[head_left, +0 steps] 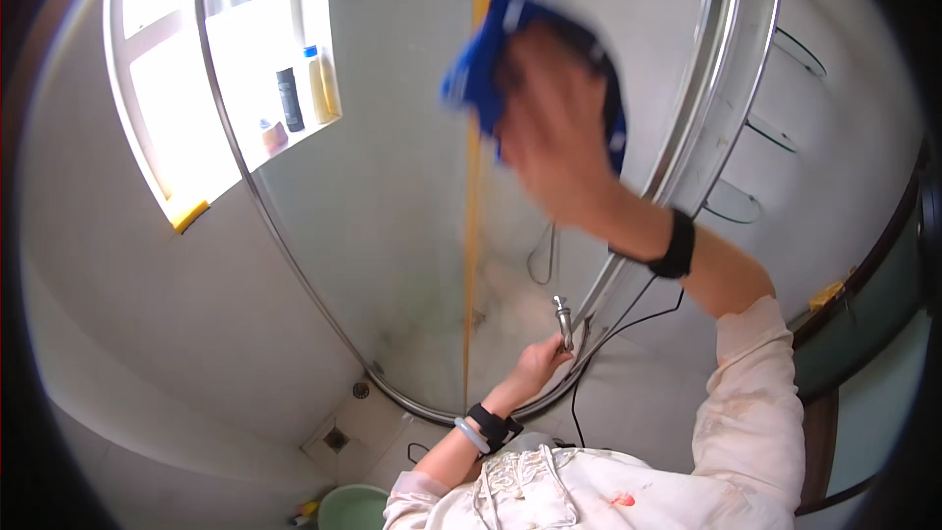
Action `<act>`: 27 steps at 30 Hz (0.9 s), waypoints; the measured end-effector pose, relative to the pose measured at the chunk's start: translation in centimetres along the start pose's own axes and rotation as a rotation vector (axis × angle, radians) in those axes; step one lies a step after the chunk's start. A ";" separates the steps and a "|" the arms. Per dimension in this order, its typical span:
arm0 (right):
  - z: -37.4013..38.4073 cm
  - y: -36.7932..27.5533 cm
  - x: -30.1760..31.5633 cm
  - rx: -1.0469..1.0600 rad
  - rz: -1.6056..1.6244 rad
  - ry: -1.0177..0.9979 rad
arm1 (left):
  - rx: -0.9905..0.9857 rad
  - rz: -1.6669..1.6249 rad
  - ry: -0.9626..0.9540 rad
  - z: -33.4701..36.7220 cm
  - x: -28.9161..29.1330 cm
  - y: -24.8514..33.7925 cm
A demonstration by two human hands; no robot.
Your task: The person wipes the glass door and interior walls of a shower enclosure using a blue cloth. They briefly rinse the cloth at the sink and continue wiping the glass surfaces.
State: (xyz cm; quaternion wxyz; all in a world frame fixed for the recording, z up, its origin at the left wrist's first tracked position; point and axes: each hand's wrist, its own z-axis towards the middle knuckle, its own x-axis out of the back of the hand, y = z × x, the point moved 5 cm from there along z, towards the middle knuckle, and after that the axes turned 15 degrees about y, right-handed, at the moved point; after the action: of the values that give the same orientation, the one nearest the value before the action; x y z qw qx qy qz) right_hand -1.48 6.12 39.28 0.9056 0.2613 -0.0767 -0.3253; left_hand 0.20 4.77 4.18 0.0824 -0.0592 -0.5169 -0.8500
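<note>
Pressing flat under the spread right hand (559, 128), a soft, light blue cloth (481, 64) is held bunched against the slippery, fragile glass shower door (392, 186), while the metal handle (563, 322) is gripped by the closed left hand (538, 363).

The right hand (554, 128) is raised high and pressed flat against the curved glass shower door (392, 196), with a blue cloth (481, 64) bunched under its palm; both hand and cloth are blurred. A black band sits on that wrist. Lower down, the left hand (538, 365) closes around the chrome door handle (563, 322) near the door's metal frame (706, 88); its wrist carries a black band and a pale bangle. A yellow vertical strip (475, 186) shows on the glass. On the window sill (294, 142) stand a black bottle (289, 98) and a yellow bottle (321, 85). A green bucket (351, 508) sits on the floor below.
</note>
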 end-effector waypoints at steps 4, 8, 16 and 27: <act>-10.6 -4.2 3.4 0.356 0.129 -0.312 | 0.015 0.023 -0.051 0.6 -0.7 -0.1; -16.8 -6.1 5.8 0.841 0.224 -0.559 | 0.052 -0.002 -0.018 0.0 -1.3 0.2; -5.0 7.5 7.8 -0.224 -0.163 0.191 | 0.097 0.012 0.048 -0.2 -1.1 -0.2; -19.6 -2.6 8.4 0.552 0.083 -0.328 | 0.027 0.126 -0.035 0.6 -2.0 1.9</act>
State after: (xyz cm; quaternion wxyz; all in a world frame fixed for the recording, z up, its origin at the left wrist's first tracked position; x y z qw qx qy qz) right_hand 9.69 7.41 20.99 0.7887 0.4376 -0.3173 -0.2929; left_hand 2.51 4.57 5.76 0.1271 -0.1054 -0.5251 -0.8349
